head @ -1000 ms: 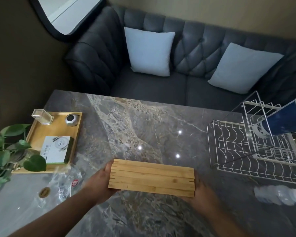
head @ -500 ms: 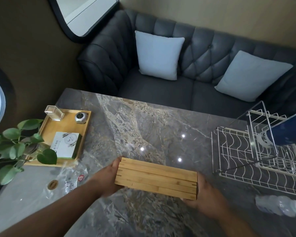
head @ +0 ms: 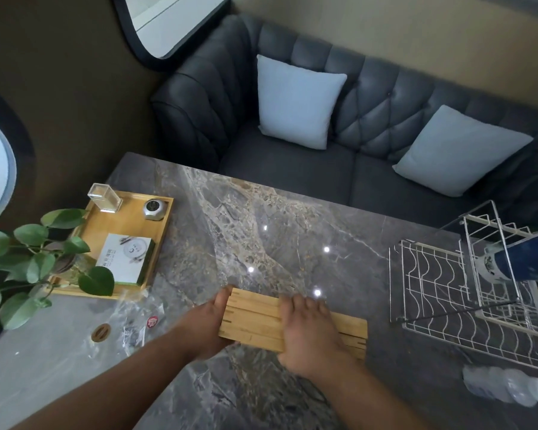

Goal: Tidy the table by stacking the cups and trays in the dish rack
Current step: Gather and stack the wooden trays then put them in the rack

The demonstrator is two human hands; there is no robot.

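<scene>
**Near the worktop's front edge: a slatted block that could slip or pinch**

On or just above the grey marble worktop (head: pixel 261 228) is the folded block of pale bamboo slats (head: pixel 252 318); uneven pulling could, I judge, let the slats slide apart or nip a finger; a slip rightward might knock the white wire dish rack (head: pixel 432 290); the left hand (head: pixel 205 327) clasps its left end, thumb on top; the right hand (head: pixel 308 333) lies palm-down across its middle, fingers reaching the far edge; whether they hook over it I cannot tell.

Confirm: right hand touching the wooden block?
Touching. Head view: right hand lies across the top of the wooden block, fingers at its far edge.
</scene>
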